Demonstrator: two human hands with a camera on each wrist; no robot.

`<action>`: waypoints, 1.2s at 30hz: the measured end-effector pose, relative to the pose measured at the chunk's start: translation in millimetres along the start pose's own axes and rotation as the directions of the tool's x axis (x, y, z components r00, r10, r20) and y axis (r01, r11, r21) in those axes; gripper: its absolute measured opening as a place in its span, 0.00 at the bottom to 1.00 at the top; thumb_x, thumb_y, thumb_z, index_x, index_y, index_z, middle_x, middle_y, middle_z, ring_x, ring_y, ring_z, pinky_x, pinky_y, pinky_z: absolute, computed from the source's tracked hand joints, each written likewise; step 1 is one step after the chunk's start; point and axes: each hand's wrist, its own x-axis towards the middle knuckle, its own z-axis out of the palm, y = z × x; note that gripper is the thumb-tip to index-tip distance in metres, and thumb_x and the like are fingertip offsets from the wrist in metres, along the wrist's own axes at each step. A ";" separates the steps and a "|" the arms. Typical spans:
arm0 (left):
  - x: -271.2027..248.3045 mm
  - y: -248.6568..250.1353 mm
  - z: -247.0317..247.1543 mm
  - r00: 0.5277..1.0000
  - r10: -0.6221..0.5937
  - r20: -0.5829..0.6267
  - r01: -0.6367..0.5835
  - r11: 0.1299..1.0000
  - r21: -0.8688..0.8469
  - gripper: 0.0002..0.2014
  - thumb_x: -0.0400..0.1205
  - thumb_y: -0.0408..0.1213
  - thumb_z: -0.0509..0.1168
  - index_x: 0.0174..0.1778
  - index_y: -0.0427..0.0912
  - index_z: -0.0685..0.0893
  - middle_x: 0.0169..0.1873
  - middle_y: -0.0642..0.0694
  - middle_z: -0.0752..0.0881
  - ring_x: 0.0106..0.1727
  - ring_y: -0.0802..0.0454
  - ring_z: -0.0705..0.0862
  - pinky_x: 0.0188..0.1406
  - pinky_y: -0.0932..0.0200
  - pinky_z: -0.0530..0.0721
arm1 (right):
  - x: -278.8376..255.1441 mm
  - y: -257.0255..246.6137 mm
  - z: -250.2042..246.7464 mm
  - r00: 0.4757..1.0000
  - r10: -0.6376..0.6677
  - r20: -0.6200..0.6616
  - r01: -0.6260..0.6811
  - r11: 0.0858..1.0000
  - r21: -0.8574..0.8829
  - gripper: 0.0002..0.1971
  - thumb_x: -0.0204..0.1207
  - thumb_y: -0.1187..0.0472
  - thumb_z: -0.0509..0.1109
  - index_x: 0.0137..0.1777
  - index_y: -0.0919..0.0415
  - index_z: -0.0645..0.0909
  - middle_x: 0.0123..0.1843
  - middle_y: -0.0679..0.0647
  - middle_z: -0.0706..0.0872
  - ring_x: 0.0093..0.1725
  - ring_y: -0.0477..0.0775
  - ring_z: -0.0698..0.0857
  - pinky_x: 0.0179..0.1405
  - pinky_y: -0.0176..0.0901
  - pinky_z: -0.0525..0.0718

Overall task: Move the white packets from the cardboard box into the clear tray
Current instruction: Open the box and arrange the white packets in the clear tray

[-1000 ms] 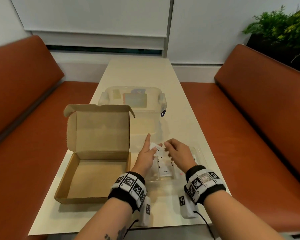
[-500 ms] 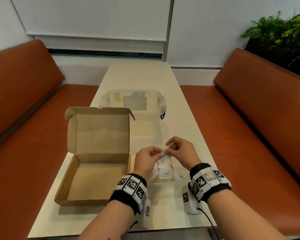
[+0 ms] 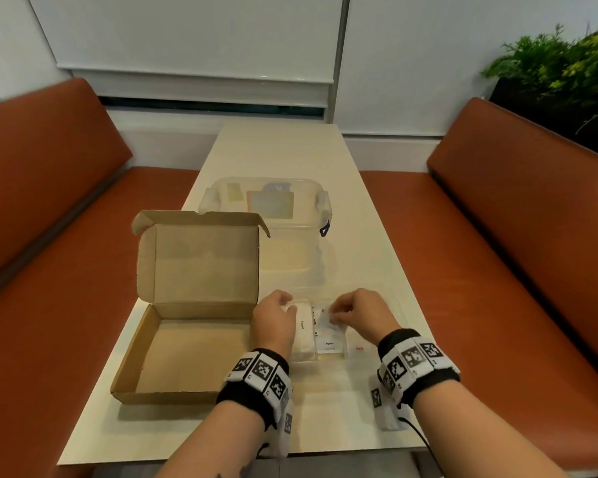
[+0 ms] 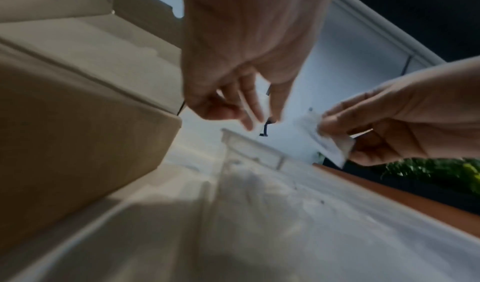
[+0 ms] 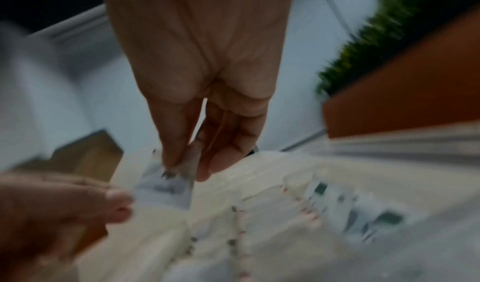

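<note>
Head view: cardboard box looks empty; both hands over clear tray. Right hand pinches white packet above middle compartment; left hand pinches second packet (mostly hidden). Lower packet flat, release only when seated. Long axis should run near-to-far, matching filed packets.

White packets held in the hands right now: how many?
2. One white packet is pinched by the left hand, the other by the right hand, both above the clear tray. Others may be hidden under the hands.
</note>
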 end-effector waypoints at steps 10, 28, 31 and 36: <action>3.1 -4.2 -3.8 0.995 -0.104 -0.005 0.104 0.987 0.126 0.16 0.84 0.25 0.57 0.66 0.34 0.82 0.60 0.36 0.84 0.61 0.43 0.83 0.59 0.58 0.79 | -4.7 5.2 26.2 0.988 -0.066 0.143 0.114 0.925 -0.361 0.06 0.75 0.65 0.70 0.47 0.58 0.89 0.48 0.52 0.90 0.51 0.51 0.85 0.56 0.43 0.84; 7.0 -1.8 -5.7 0.995 -0.099 -0.008 0.099 0.984 0.147 0.15 0.83 0.25 0.58 0.63 0.32 0.83 0.60 0.34 0.84 0.61 0.41 0.83 0.61 0.55 0.80 | -6.4 16.7 35.2 0.979 -0.144 0.143 0.195 0.858 -0.475 0.08 0.75 0.67 0.67 0.50 0.58 0.84 0.51 0.53 0.84 0.52 0.53 0.82 0.49 0.40 0.80; 6.9 -1.6 -6.6 0.995 -0.096 -0.006 0.096 0.983 0.159 0.14 0.83 0.25 0.59 0.63 0.32 0.83 0.60 0.34 0.84 0.61 0.41 0.83 0.62 0.55 0.81 | -5.0 16.2 35.7 0.982 -0.127 0.140 0.179 0.863 -0.472 0.08 0.75 0.68 0.66 0.50 0.58 0.84 0.52 0.53 0.84 0.51 0.54 0.82 0.48 0.40 0.79; 7.3 -1.2 -7.0 0.996 -0.092 -0.008 0.092 0.981 0.172 0.15 0.83 0.25 0.58 0.63 0.32 0.83 0.60 0.35 0.84 0.61 0.42 0.83 0.62 0.55 0.81 | -4.1 17.1 37.2 0.985 -0.114 0.126 0.160 0.876 -0.455 0.08 0.74 0.68 0.67 0.49 0.58 0.83 0.51 0.53 0.83 0.50 0.54 0.83 0.48 0.40 0.80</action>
